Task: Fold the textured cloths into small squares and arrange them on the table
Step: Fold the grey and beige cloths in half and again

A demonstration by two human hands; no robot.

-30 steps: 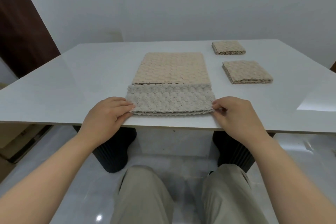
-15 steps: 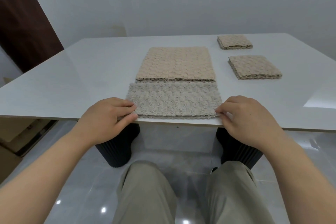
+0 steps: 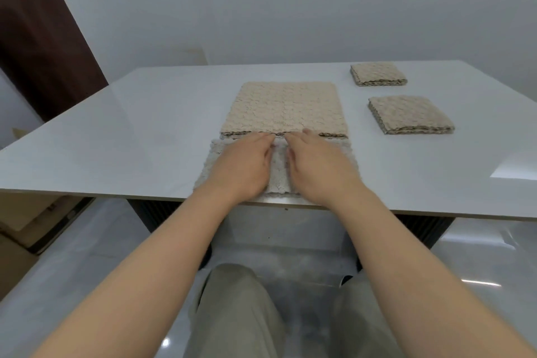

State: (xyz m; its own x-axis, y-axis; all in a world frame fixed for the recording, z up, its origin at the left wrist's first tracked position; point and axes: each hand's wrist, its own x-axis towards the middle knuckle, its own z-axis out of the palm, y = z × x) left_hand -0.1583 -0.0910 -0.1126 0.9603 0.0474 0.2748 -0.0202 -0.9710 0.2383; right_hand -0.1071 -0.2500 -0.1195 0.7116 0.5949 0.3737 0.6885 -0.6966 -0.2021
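Both hands are down on the pale grey strip of cloth (image 3: 278, 173) at the near edge of the tabletop (image 3: 139, 136), about midway along it. The left hand (image 3: 242, 167) lies flat, grip released, fingers straight and pressing the fabric. The right hand (image 3: 318, 168) is just beside it and does the same, grip released, palm down. A narrow band of cloth shows between them, and the fingertips reach the strip's far edge. There the strip meets the larger beige textured cloth (image 3: 286, 107), spread flat toward the middle. Toward the far right corner sit two folded squares, one nearer (image 3: 409, 115) and one farther (image 3: 377, 74), apart from each other.
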